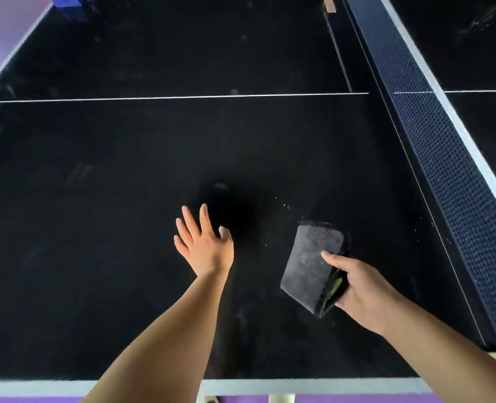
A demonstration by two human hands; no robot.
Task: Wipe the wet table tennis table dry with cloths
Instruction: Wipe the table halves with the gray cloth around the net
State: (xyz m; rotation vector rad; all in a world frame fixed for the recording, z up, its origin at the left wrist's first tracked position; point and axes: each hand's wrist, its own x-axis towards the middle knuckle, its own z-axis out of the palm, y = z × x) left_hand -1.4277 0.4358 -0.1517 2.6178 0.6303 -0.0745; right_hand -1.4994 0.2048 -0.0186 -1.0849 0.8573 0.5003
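The black table tennis table (124,184) fills the view, with a white centre line and white edges. My right hand (360,289) grips a folded dark grey cloth (310,263) by its near edge, thumb on top; the cloth's far end lies on or just above the tabletop. A few small water droplets (284,206) glint on the surface just beyond the cloth. My left hand (203,242) is stretched out flat over the table left of the cloth, fingers straight and spread, holding nothing.
The dark net (444,158) with its white top band runs diagonally along the right, with the other table half (479,53) behind it. A blue object (66,4) stands at the far left corner. Purple floor (37,398) shows beyond the near edge.
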